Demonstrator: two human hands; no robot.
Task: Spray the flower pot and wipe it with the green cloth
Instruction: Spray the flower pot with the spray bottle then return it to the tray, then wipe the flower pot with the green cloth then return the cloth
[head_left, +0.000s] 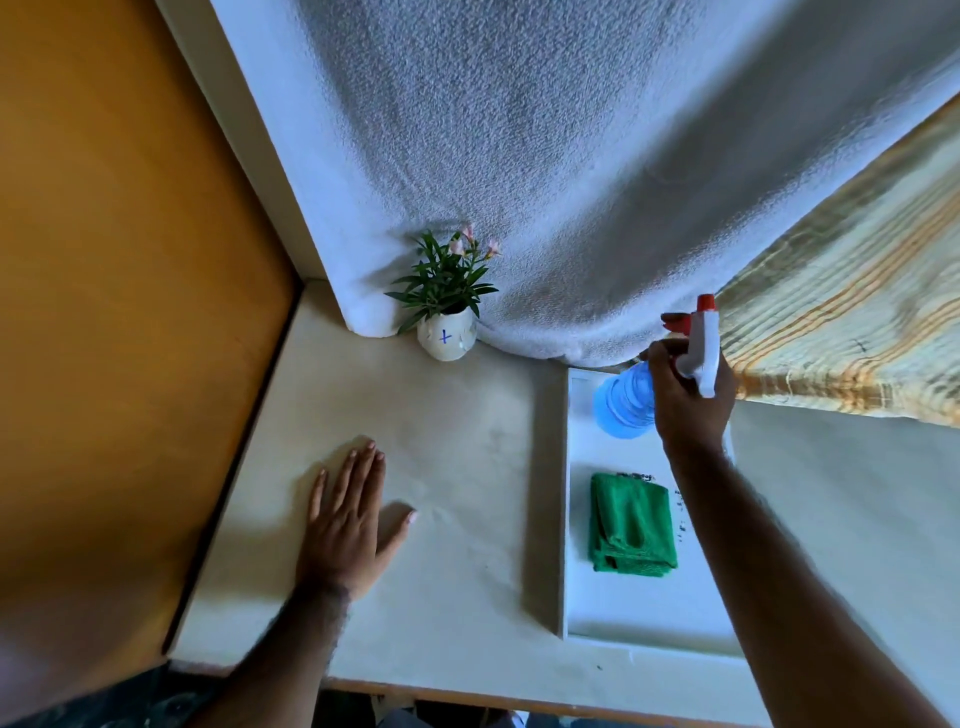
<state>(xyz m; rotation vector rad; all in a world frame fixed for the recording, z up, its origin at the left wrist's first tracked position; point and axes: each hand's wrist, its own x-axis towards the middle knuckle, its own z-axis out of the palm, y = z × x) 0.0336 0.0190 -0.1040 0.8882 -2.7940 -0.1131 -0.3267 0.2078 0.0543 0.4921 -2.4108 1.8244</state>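
Observation:
A small white flower pot (445, 339) with a blue cross mark stands at the back of the table, holding a green plant with pink blossoms. My right hand (685, 400) is shut on a blue spray bottle (623, 400) with a white and red trigger head, held above the far end of a white tray (566, 519). The folded green cloth (631, 525) lies in the tray's middle, under my right forearm's left side. My left hand (350, 519) rests flat on the table, fingers spread, well in front and left of the pot.
A white textured cloth (571, 182) hangs behind the pot and a striped yellowish fabric (841, 312) drapes at the right. An orange-brown panel (104, 312) borders the table's left edge. The cream tabletop (457, 493) lies between my left hand and the tray.

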